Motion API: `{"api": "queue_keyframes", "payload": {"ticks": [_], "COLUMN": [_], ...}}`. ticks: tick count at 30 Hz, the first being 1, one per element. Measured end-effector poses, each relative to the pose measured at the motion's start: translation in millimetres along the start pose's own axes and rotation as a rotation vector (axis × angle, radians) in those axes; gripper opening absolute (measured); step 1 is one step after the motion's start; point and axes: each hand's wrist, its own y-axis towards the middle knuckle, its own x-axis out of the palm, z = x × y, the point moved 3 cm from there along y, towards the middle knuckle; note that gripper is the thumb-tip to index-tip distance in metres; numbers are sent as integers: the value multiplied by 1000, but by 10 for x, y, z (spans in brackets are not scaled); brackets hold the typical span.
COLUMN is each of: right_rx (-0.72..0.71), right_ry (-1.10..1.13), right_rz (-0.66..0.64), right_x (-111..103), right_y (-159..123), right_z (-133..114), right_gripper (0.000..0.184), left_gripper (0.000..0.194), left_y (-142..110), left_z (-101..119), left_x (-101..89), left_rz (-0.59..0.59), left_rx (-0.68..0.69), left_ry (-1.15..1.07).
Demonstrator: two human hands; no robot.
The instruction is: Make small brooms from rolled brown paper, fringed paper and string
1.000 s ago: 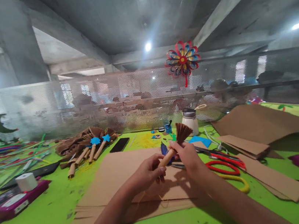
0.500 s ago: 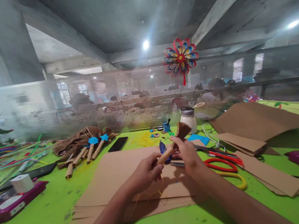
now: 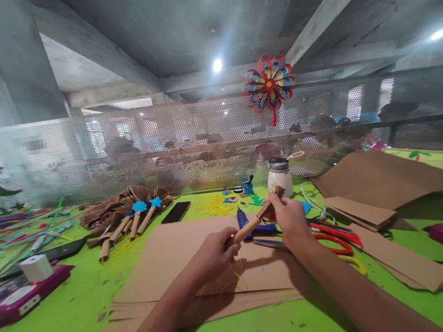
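Note:
My left hand (image 3: 216,252) pinches the lower end of a rolled brown paper stick (image 3: 250,228) that slants up to the right. My right hand (image 3: 290,215) is closed around the stick's upper end, covering most of its brown pleated paper fan (image 3: 278,191). Both hands hover above a stack of brown card sheets (image 3: 179,273) on the green table (image 3: 63,331). A blue glue gun (image 3: 250,227) lies just behind the stick. Thin yellow threads hang below my left hand.
Red and yellow scissors (image 3: 339,243) lie right of my right hand. A pile of finished fan sticks (image 3: 129,214) and a black phone (image 3: 176,212) sit at the back left, a white jar (image 3: 279,177) behind. Brown card pieces (image 3: 377,188) spread right; a mesh screen (image 3: 185,143) backs the table.
My right hand has slid up the stick and closed over the fan, squeezing it from spread to folded. The glue gun behind now shows more.

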Motion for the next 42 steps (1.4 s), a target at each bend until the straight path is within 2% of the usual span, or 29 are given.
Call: {"api": "queue_keyframes", "payload": {"ticks": [5, 10, 15, 24, 30, 33, 36, 39, 42], "right_rx": [41, 92, 144, 83, 66, 55, 27, -8, -67], "right_ry": [40, 89, 112, 74, 37, 23, 33, 52, 77], "right_rz": [-2, -56, -49, -44, -76, -104, -103, -64, -81], "right_x": [-26, -18, -28, -34, -13, -5, -11, -28, -35], "right_y": [19, -38, -48, -4, -50, -60, -38, -6, 27], "right_z": [9, -88, -153, -103, -127, -149, -158, -164, -182], "right_gripper": [35, 31, 26, 24, 26, 27, 35, 50, 65], "left_gripper": [15, 15, 16, 19, 15, 21, 23, 21, 20], "left_y": [-7, 0, 3, 8, 13, 21, 25, 29, 42], "left_z": [-16, -25, -30, -62, -85, -102, -111, -123, -157], "left_x": [11, 20, 15, -4, 24, 34, 22, 18, 36], "left_rz": [12, 37, 58, 85, 41, 24, 26, -2, -39], "left_rx": [7, 27, 76, 103, 13, 10, 12, -8, -56], "left_ry": [37, 90, 97, 128, 95, 42, -2, -41, -142]}}
